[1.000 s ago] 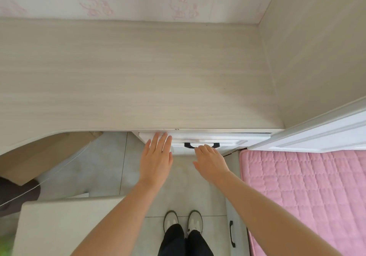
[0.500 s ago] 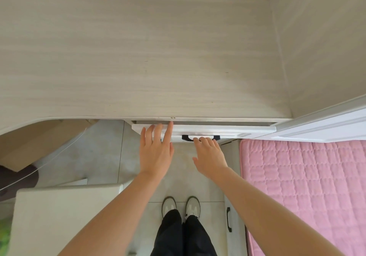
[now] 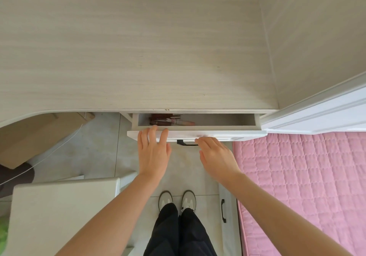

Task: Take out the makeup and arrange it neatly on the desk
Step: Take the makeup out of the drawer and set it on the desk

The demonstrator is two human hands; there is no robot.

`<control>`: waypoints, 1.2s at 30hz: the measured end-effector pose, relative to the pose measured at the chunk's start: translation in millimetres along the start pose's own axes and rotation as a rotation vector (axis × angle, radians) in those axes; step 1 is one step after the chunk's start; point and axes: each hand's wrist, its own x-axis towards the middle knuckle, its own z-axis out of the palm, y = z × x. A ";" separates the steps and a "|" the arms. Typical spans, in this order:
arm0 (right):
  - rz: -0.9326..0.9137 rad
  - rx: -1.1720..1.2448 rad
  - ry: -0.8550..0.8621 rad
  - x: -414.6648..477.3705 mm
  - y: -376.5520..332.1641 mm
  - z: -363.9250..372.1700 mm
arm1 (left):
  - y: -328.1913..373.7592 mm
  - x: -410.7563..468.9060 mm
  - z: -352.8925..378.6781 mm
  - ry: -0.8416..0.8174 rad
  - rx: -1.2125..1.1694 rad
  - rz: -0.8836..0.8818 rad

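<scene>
1. Head view looks down on a pale wood-grain desk [image 3: 138, 48] whose top fills the upper part of the picture, up to the wall at its back edge and a side panel at its right edge.
2. A pink quilted cover [image 3: 307, 186] lies below the desk's right front corner, and a white seat [image 3: 59, 216] stands at lower left.
3. A cardboard box [image 3: 39, 137] sits on the floor under the desk's curved left front edge.
4. A white drawer [image 3: 217, 134] stands partly pulled out from under the desk's front edge, near the right corner.
5. The left hand [image 3: 153, 152] is flat with its fingers straight and slightly spread, the fingertips resting on the top edge of the drawer front at its left end.
6. The right hand [image 3: 215, 156] has its fingers loosely extended, their tips at the right end of the black handle [image 3: 186, 143]; I cannot tell whether they touch it.
7. The makeup [image 3: 168, 120], several dark reddish-brown tubes and a pinkish one, lies inside the drawer at its left end, just beyond the left fingertips.
</scene>
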 end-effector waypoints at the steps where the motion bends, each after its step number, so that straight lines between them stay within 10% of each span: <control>1: -0.020 -0.014 0.049 -2.7 0.4 -4.3 | -0.3 -0.4 0.2 -0.010 -0.005 0.005; 36: -0.011 -0.095 -0.214 -131.1 -1.6 -7.8 | 4.5 -138.6 -27.5 -0.295 -0.004 0.120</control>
